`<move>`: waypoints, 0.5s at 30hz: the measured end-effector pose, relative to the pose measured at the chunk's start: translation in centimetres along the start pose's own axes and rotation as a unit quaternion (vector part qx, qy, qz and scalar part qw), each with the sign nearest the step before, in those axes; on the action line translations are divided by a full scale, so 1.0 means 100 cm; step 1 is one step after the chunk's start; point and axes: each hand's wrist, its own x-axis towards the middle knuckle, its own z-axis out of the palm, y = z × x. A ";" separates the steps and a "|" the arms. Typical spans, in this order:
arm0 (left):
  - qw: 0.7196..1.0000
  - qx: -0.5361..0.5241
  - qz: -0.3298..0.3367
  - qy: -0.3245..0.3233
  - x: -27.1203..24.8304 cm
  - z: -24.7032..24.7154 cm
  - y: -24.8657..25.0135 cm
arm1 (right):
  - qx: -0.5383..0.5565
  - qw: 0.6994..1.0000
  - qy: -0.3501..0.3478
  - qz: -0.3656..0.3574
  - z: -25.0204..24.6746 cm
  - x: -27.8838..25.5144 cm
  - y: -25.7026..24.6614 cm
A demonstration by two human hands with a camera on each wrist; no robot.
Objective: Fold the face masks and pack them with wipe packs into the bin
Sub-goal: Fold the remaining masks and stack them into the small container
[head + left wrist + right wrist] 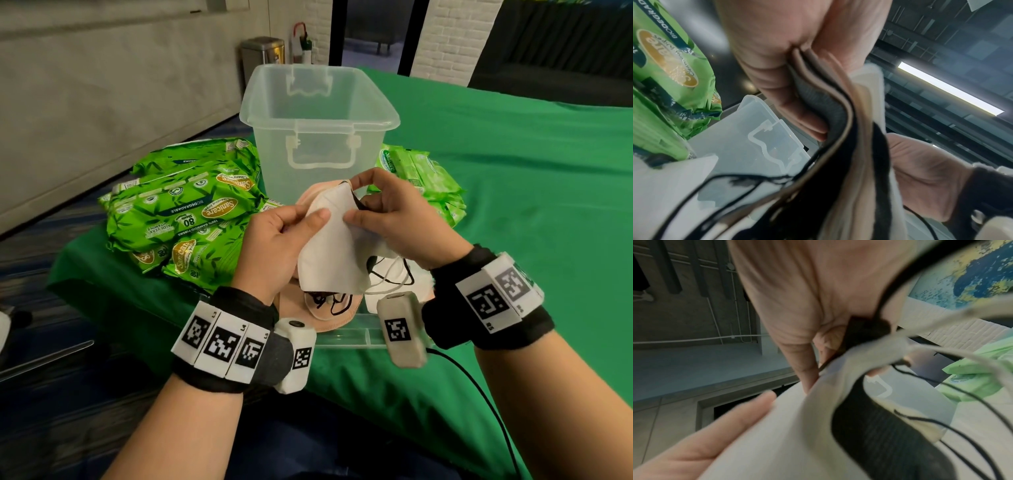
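Both hands raised, palms facing, in front of the clear bin (pixel 318 113). Left hand (pixel 277 240) pinches the white mask (pixel 337 250) at its left edge, thumb on top. Right hand (pixel 397 219) pinches its upper right edge. Mask hangs between them above the mask pile (pixel 329 308).

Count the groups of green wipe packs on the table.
2. One pile of large wipe packs lies left of the clear bin; a pile of smaller, paler packs lies right of it. Individual packs overlap, some likely hidden.
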 end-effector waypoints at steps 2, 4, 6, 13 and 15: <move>1.000 0.014 0.014 -0.005 0.000 0.000 -0.001 | -0.018 1.000 0.009 -0.006 0.001 -0.001 0.001; 0.999 0.021 0.025 0.001 0.001 -0.001 -0.002 | -0.039 0.999 0.026 -0.017 0.003 -0.002 0.002; 0.999 0.030 0.036 0.012 0.001 -0.001 -0.001 | -0.077 0.995 0.050 -0.029 0.004 -0.003 0.004; 0.997 0.008 0.037 0.065 0.004 -0.003 -0.004 | -0.066 0.993 0.082 -0.057 -0.004 -0.005 0.008; 0.997 -0.010 0.033 0.067 0.003 -0.004 -0.002 | 0.046 0.996 0.063 -0.049 -0.007 -0.009 0.004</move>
